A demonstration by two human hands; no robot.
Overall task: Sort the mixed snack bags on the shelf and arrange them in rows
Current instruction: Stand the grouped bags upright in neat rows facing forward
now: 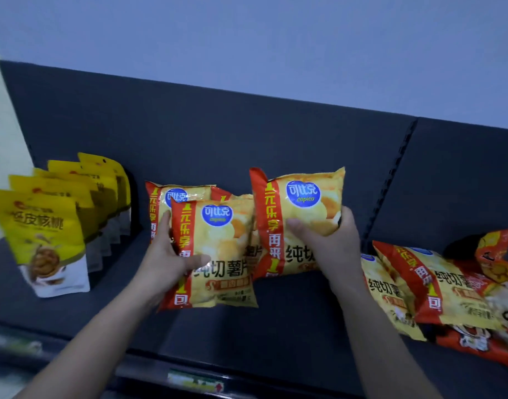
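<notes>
My left hand (168, 254) grips the left edge of a yellow and red chip bag (218, 254) that stands upright at the front of a short row, thumb across its front. More bags of the same kind (175, 197) stand behind it. My right hand (327, 243) holds a second identical chip bag (301, 208) upright just to the right of that row, with fingers round its right side and thumb on its front. A row of yellow walnut pouches (45, 234) stands at the left of the dark shelf (275, 326).
At the right, several chip bags (436, 286) lie in a loose heap over orange snack bags (477, 347). A dark back panel (218, 133) rises behind the shelf. A price label strip (195, 381) runs along the front edge.
</notes>
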